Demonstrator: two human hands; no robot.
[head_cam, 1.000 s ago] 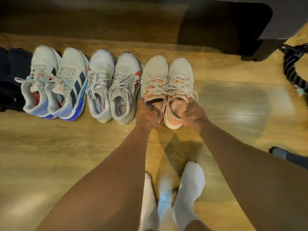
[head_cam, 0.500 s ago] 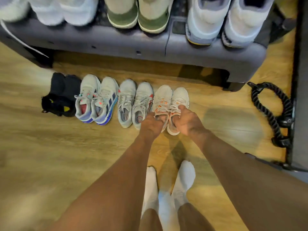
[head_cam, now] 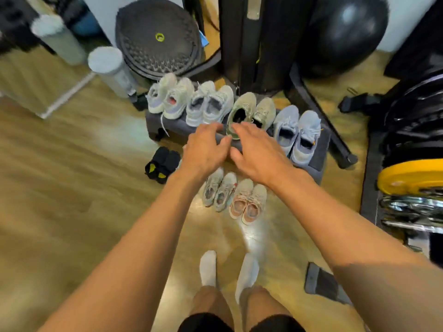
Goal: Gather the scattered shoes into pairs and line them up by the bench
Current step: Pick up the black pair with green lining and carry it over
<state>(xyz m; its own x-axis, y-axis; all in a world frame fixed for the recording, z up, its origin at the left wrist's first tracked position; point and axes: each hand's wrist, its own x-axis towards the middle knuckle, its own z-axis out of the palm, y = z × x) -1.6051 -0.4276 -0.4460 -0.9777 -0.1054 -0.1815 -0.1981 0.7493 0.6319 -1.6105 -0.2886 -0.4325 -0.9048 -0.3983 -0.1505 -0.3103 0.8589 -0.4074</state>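
Observation:
My left hand (head_cam: 205,149) and my right hand (head_cam: 257,149) hover side by side in the air, fingers spread and holding nothing. Below them on the wood floor a row of paired shoes lines the front of the grey bench (head_cam: 318,149): a pink-and-beige pair (head_cam: 249,200), a grey pair (head_cam: 219,189), and a black pair with yellow marks (head_cam: 161,165). My left forearm hides another pair between the grey and black ones. On top of the bench stand further pairs: white (head_cam: 171,97), pale grey (head_cam: 209,104), olive (head_cam: 251,111) and light blue (head_cam: 297,133).
A black exercise ball (head_cam: 345,29), a round dark balance pad (head_cam: 158,37), foam rollers (head_cam: 110,68) and a machine frame (head_cam: 251,41) stand behind the bench. Weight plates, one yellow (head_cam: 410,176), are at the right. A dark flat object (head_cam: 321,281) lies near my socked feet.
Both hands have let go of the pink-and-beige pair and risen off the floor. The view has pulled back and up, now showing the whole bench and gym gear.

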